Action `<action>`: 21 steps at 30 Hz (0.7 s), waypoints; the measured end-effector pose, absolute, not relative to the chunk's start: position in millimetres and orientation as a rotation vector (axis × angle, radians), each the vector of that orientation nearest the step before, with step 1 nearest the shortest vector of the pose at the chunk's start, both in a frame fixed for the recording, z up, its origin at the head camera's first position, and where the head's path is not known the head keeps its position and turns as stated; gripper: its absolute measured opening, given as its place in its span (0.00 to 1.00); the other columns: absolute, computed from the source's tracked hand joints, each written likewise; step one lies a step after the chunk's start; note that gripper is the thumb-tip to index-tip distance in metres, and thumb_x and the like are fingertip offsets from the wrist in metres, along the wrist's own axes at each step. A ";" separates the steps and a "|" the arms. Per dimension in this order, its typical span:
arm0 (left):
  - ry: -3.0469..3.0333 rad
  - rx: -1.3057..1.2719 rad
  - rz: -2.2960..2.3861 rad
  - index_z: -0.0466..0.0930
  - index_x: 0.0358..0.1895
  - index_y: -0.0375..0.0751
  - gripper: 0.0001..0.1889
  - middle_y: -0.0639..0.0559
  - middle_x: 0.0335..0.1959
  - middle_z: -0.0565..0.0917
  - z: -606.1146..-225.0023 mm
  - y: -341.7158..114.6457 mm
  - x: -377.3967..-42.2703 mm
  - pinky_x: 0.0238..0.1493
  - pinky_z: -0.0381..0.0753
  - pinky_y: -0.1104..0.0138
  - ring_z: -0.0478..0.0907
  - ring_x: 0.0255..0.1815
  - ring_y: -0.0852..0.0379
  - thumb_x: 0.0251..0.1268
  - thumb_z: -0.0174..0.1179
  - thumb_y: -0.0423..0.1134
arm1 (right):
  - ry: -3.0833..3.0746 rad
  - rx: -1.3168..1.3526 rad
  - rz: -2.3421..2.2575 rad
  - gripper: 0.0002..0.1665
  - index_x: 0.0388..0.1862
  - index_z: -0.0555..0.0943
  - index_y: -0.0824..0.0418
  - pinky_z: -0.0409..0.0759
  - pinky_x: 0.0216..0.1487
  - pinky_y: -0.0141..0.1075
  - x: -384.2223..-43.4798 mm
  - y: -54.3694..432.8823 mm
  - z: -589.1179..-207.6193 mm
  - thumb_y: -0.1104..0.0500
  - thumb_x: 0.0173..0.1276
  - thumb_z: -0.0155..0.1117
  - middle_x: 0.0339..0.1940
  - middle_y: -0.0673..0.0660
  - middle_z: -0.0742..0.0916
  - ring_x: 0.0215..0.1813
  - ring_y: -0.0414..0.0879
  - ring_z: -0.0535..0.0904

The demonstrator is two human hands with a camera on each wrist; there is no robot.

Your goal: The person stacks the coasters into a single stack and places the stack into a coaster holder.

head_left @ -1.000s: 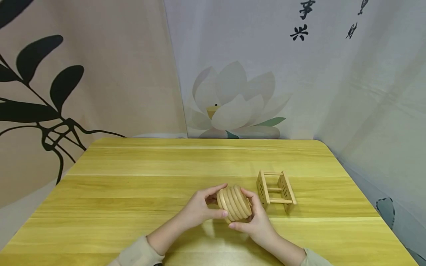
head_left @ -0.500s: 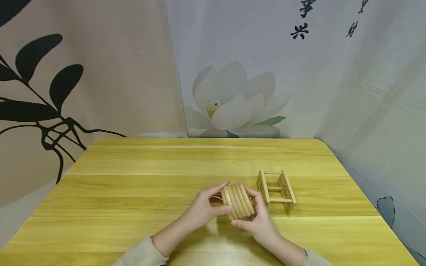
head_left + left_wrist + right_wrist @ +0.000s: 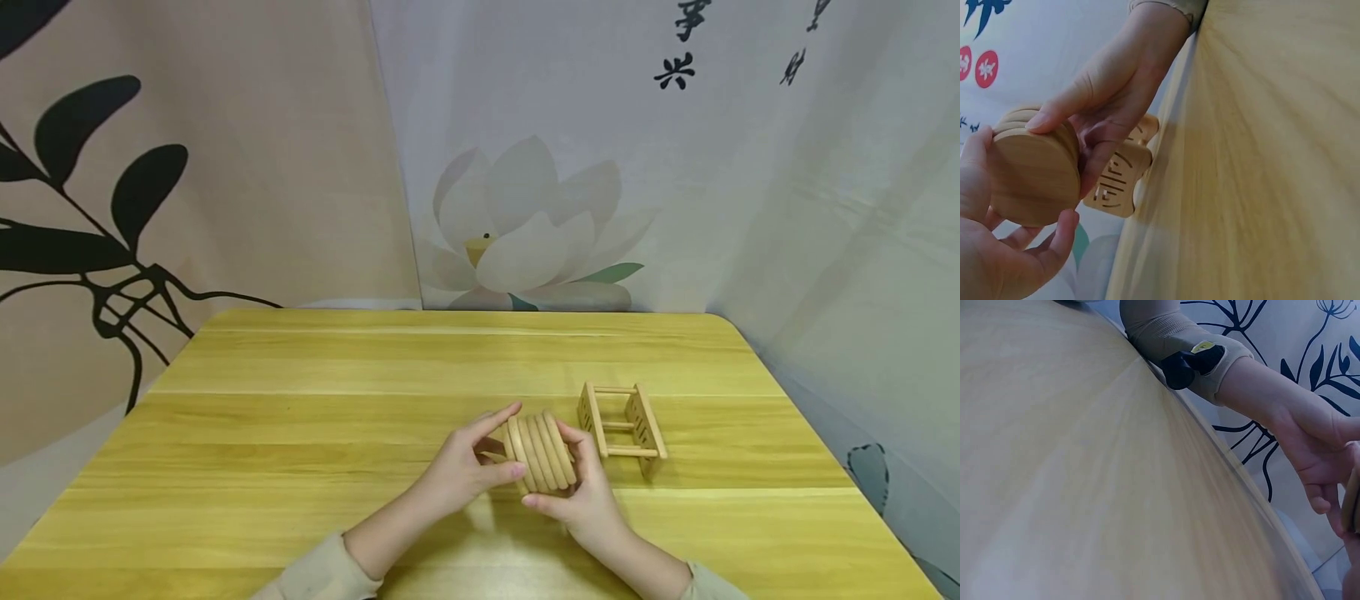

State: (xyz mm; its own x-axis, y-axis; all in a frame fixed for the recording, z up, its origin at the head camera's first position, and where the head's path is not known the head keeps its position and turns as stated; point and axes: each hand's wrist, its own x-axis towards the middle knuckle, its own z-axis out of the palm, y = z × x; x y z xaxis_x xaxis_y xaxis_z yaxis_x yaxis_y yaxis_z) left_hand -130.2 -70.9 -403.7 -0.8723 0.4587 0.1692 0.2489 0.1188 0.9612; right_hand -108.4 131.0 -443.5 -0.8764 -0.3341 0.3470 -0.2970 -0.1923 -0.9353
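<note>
A stack of several round wooden coasters (image 3: 542, 454) is held on its side between both hands, above the table. My left hand (image 3: 465, 471) grips the stack's left end, fingertips at the far rim and thumb along the near rim. From the other end my right hand (image 3: 588, 500) holds it, thumb below and fingers over the far side. In the left wrist view one coaster's flat face (image 3: 1035, 178) shows, with fingertips around its edge. Only a sliver of the coasters (image 3: 1352, 503) appears in the right wrist view, beside the left hand (image 3: 1313, 447).
Just right and beyond the right hand, a wooden rack (image 3: 632, 452) with slotted side panels and dowel bars rests on the table (image 3: 337, 417). A printed cloth (image 3: 300, 167) hangs behind the table's far edge.
Both hands and the coaster stack have shifted slightly right and away from the body, mostly in the first half second. The stack has turned a little. The rack has stayed put.
</note>
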 end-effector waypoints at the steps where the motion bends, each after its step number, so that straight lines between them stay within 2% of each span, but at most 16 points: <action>1: 2.223 0.711 1.845 0.63 0.72 0.47 0.38 0.44 0.58 0.75 -402.8 -70.6 -130.0 0.43 0.81 0.63 0.79 0.47 0.49 0.57 0.69 0.38 | 1.982 -0.773 -2.280 0.50 0.68 0.51 0.68 0.78 0.53 0.42 -108.3 131.0 -443.4 0.72 0.54 0.71 0.63 0.73 0.62 0.56 0.54 0.73; 7: 2.220 0.691 1.848 0.64 0.71 0.48 0.38 0.44 0.57 0.74 -400.4 -69.1 -129.2 0.44 0.81 0.65 0.78 0.47 0.48 0.57 0.69 0.36 | 1.980 -0.766 -2.290 0.50 0.68 0.51 0.68 0.78 0.53 0.41 -108.5 130.8 -443.9 0.72 0.54 0.72 0.62 0.73 0.62 0.56 0.55 0.72; 12: 2.196 0.684 1.875 0.66 0.71 0.50 0.37 0.43 0.61 0.72 -401.7 -67.5 -130.3 0.43 0.81 0.64 0.78 0.46 0.48 0.56 0.69 0.35 | 1.959 -0.733 -2.300 0.51 0.68 0.50 0.68 0.78 0.53 0.41 -108.7 131.0 -444.1 0.72 0.53 0.72 0.63 0.73 0.62 0.56 0.55 0.72; 21: 2.198 0.646 1.885 0.71 0.67 0.54 0.34 0.49 0.64 0.71 -402.9 -64.4 -132.3 0.41 0.82 0.63 0.79 0.44 0.52 0.55 0.70 0.36 | 2.029 -0.672 -2.256 0.51 0.67 0.50 0.67 0.81 0.47 0.41 -107.5 131.3 -442.7 0.72 0.52 0.73 0.60 0.73 0.63 0.51 0.56 0.73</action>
State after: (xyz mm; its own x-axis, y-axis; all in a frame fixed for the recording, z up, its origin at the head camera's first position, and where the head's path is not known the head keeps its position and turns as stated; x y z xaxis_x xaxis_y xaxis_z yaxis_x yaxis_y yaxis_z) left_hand -132.3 -64.4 -402.9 -0.8908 0.4306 0.1455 0.2093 0.1044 0.9723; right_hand -107.5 131.3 -442.7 -0.9059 -0.3071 0.2916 -0.2575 -0.1473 -0.9550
